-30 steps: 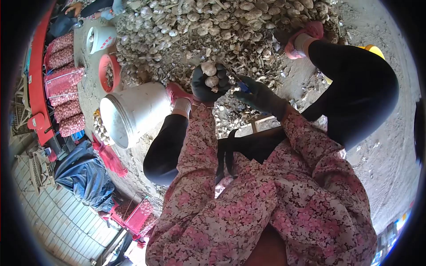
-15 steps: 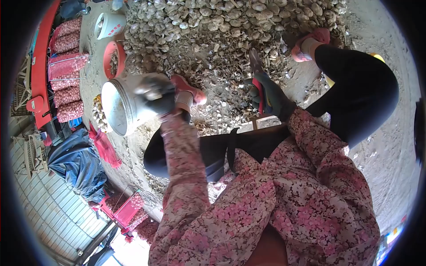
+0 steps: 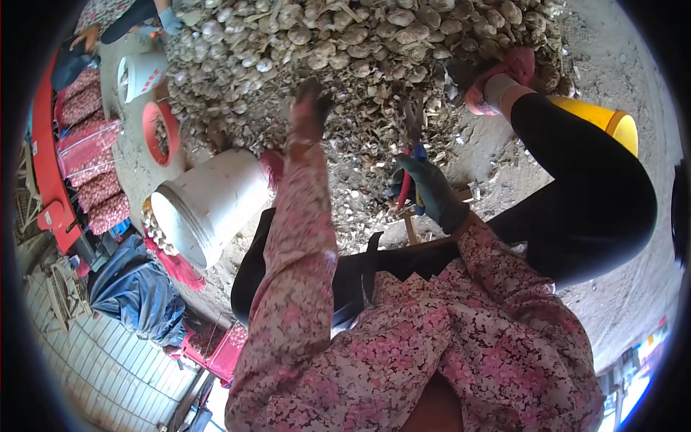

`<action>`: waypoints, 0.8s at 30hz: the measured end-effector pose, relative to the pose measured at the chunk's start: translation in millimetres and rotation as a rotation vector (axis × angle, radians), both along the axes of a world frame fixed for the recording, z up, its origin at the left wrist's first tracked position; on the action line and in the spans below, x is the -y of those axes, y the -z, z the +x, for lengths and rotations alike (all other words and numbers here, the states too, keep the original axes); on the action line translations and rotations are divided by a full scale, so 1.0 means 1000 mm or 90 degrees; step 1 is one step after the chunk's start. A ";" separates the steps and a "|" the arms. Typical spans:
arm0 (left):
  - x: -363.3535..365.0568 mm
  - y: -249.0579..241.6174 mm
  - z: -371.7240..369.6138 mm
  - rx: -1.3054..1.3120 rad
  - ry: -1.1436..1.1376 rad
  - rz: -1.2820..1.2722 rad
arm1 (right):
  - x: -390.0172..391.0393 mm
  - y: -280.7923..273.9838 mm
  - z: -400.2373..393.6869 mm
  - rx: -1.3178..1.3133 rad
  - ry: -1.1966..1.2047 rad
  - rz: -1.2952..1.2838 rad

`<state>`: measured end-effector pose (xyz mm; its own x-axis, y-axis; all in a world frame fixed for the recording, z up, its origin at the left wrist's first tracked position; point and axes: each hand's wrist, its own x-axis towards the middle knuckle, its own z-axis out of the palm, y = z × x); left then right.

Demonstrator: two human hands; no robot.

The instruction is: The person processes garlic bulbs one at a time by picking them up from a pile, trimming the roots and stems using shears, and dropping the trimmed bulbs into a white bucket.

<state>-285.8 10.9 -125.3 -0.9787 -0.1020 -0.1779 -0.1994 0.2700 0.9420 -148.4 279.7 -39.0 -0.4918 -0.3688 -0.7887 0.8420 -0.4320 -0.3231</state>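
Observation:
My left hand (image 3: 311,108), in a dark glove, reaches to the near edge of a heap of garlic bulbs (image 3: 345,36). Its fingers are blurred against the bulbs, so I cannot make out whether they grip one. In my dark-gloved right hand (image 3: 432,189) is a pair of shears (image 3: 414,129) with red and blue handles, their blades pointing at the heap. The handles stand somewhat apart. Below the blades lie loose garlic skins and cut stems (image 3: 360,165). A white bucket (image 3: 230,187) lies tilted left of my left forearm, its mouth turned away from me.
A yellow bucket (image 3: 625,132) sits beyond my right leg. At the left are a red tub (image 3: 160,133), another white bucket (image 3: 146,75) and filled red mesh sacks (image 3: 101,191). A co-worker's gloved hand (image 3: 170,21) touches the heap's far left edge.
My left hand has gone from over the white bucket, with something pale in its fingers, across to the garlic heap. The shears' handles have spread. The view has shifted, showing more of the yellow bucket.

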 end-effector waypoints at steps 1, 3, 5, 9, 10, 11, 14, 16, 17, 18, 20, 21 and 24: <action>-0.017 0.035 -0.022 0.116 -0.004 -0.036 | 0.000 -0.011 -0.006 0.034 0.045 0.006; -0.057 0.071 -0.041 0.234 -0.001 -0.065 | -0.005 -0.010 -0.010 0.051 0.069 0.017; -0.097 0.074 -0.047 0.218 0.016 -0.663 | -0.008 -0.009 -0.012 0.045 0.069 0.041; -0.088 0.061 -0.052 0.252 -0.002 -0.536 | -0.017 -0.014 -0.021 -0.123 -0.077 0.137; -0.081 0.053 -0.047 0.304 -0.024 -0.261 | -0.017 -0.013 -0.022 -0.123 -0.076 0.132; -0.074 0.040 -0.041 0.342 -0.046 0.015 | -0.018 -0.009 -0.022 -0.240 -0.135 0.276; -0.073 -0.009 -0.008 0.338 -0.077 0.338 | -0.017 0.002 -0.018 -0.382 -0.199 0.445; -0.069 -0.023 0.015 0.230 0.050 0.682 | -0.021 -0.016 -0.024 -0.501 -0.186 0.568; -0.079 -0.051 0.023 0.232 0.048 0.736 | -0.020 -0.015 -0.022 -0.558 -0.203 0.637; -0.090 -0.075 0.032 0.228 0.051 0.734 | -0.020 -0.016 -0.022 -0.562 -0.200 0.637; -0.105 -0.107 0.048 0.253 -0.034 0.699 | -0.021 -0.020 -0.019 -0.647 -0.289 0.714; -0.103 -0.107 0.056 0.249 -0.044 0.719 | -0.021 -0.025 -0.017 -0.648 -0.312 0.724; -0.086 -0.126 0.066 0.088 0.067 0.715 | -0.012 -0.014 -0.004 -0.700 -0.166 0.681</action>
